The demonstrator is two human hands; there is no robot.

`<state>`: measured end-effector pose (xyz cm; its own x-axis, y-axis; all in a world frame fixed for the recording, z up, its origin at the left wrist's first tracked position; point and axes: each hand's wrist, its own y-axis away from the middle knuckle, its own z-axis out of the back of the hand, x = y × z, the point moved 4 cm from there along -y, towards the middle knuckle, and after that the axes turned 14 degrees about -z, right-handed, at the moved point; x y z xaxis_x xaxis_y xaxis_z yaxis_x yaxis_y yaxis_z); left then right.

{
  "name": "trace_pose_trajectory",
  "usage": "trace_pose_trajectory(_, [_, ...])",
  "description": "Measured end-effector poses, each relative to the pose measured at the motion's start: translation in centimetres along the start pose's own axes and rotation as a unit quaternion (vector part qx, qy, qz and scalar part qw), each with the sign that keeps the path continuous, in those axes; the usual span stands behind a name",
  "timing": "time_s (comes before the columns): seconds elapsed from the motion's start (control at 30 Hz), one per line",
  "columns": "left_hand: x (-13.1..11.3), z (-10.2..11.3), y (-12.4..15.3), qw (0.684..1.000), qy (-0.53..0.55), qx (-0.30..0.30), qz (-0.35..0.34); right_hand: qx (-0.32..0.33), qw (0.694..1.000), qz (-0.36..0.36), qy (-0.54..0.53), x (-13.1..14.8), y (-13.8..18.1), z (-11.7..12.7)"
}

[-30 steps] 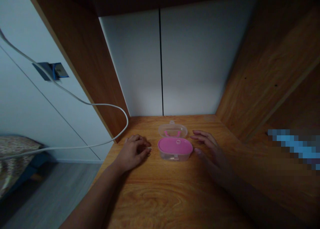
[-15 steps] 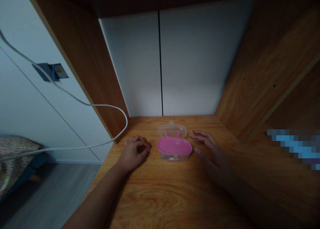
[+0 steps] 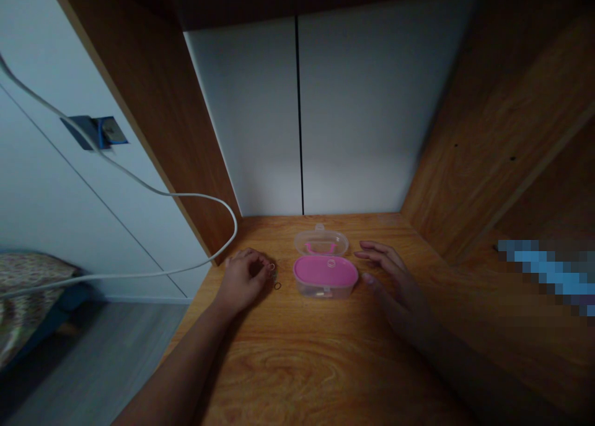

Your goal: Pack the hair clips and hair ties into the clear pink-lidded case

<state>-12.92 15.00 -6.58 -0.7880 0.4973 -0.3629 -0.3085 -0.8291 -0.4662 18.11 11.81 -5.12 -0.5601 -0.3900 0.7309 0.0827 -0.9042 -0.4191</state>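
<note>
Although the head view is dim and the smallest items are hard to read, the desk scene can be listed as follows.

Item: left hand [image 3: 244,282], palm down with the fingers curled inward, forearm running in from the lower left, wrist low over the desk. Fingertips [image 3: 266,262] meet at a small ring [image 3: 271,266]; the ring appears to be pinched, though the view does not settle whether it is gripped or only touched.

Item: second ring [image 3: 277,286], thin and dark, lying on the desk just beside the left hand and between that hand and the case.

Item: right hand [image 3: 395,289], open, fingers loosely spread and slightly arched, forearm entering from the lower right in shadow. Its fingertips [image 3: 367,245] stop just beside the case, not touching it.

Item: plastic case [image 3: 325,277], oval and clear, with a pink oval top on the near half and a clear far half [image 3: 320,243] holding a pink piece, centred between the hands on the desk.

Item: wood-grain desk [image 3: 297,364], carrying all of the above, enclosed by wooden side panels [image 3: 162,134] and a white back panel [image 3: 251,122].

Item: white cable [image 3: 186,195], looping from a blue-edged wall fitting [image 3: 109,130] past the desk's left edge.
</note>
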Motion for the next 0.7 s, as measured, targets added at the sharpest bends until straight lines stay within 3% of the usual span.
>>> trace_pose_trajectory(0.4, [0.56, -0.13, 0.38, 0.996, -0.078, 0.015, 0.045, -0.007, 1.0, -0.002, 0.007, -0.25, -0.21, -0.1])
trace_pose_trajectory(0.7, [-0.25, -0.34, 0.38, 0.998, -0.051, 0.028, -0.013, -0.007, 1.0, -0.003, 0.01, -0.26, -0.12, -0.1])
